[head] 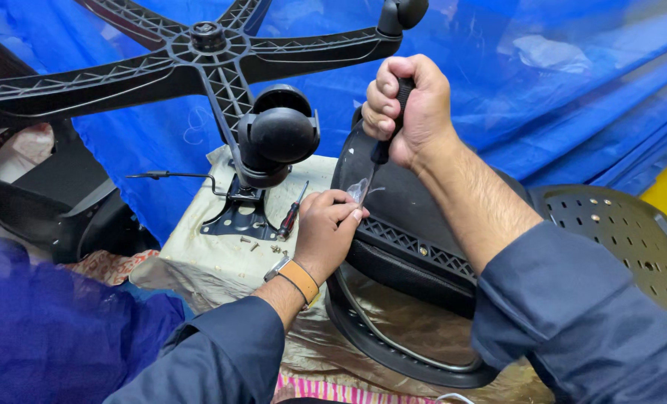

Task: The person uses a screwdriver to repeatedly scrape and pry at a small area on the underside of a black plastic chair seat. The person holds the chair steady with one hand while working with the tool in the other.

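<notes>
The black-handled tool [384, 142] is clenched in the right hand [408, 108], its tip on the black seat part [423, 224], where clear wrap [358, 191], pinched by the left hand [326, 232], should be kept taut.

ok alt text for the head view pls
A right hand grips a black-handled screwdriver upright, tip down on a black chair part, while the left hand steadies the tip. Behind lies an upturned wheeled chair base against blue sheeting.
</notes>
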